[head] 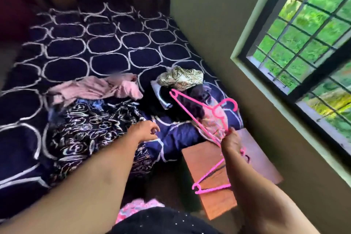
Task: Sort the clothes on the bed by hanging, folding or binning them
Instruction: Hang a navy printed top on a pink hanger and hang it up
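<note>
Hangers (215,110), pink, in tight grip of right hand (230,142); left hand (148,131) loose and empty over dark patterned garment (91,129).

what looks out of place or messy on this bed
Nothing looks damaged or spilled, but the clothes lie crumpled, not folded: a pink garment mid-bed, a dark floral garment sprawling to its near edge, a cream patterned garment beside a black heap. The right hand grips several pink hangers, splayed apart.
</note>
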Demonstrator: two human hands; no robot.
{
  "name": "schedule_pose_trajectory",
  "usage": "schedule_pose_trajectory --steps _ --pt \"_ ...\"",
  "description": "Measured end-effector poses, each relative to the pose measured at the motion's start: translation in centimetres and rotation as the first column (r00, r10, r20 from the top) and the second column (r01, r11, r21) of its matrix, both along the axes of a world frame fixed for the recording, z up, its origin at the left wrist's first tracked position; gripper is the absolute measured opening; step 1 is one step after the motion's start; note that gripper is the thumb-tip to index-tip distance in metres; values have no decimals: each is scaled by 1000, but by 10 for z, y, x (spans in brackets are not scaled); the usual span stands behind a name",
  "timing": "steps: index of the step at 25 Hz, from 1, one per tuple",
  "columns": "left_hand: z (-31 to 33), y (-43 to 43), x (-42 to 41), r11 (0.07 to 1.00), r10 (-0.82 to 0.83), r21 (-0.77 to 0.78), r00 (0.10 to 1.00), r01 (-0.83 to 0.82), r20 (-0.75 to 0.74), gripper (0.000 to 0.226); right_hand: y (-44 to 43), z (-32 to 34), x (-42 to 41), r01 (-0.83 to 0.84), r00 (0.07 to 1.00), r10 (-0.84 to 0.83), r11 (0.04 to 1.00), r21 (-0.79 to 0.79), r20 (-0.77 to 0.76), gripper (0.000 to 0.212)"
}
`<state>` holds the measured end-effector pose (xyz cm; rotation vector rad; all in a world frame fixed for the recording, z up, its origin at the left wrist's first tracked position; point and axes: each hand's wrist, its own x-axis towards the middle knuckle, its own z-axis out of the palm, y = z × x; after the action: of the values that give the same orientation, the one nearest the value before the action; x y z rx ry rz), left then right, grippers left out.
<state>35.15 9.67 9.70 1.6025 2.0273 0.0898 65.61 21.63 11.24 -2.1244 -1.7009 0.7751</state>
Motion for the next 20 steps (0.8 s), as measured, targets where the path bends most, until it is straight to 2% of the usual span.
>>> schedule_pose_trajectory --steps 4,8,14,17,20 --pt "2 -59 -41 979 203 -8 978 -203 -47 36 -7 -3 -72 -286 958 284 958 32 44 37" --pt "-2 -93 -75 950 311 -9 950 -312 -38 37 -12 -1 -136 -461 887 461 887 -4 33 23" --pt "-21 -130 -147 898 440 -4 898 -440 -14 37 -17 -24 -230 -548 832 553 832 -90 44 33" --pt "-33 -135 -191 885 465 -21 885 -465 -1 42 -13 -31 -275 -525 841 539 834 -168 50 48" --pt "-47 -132 -254 879 475 -42 880 -474 17 44 -8 -37 -329 -493 847 521 844 -211 103 52"
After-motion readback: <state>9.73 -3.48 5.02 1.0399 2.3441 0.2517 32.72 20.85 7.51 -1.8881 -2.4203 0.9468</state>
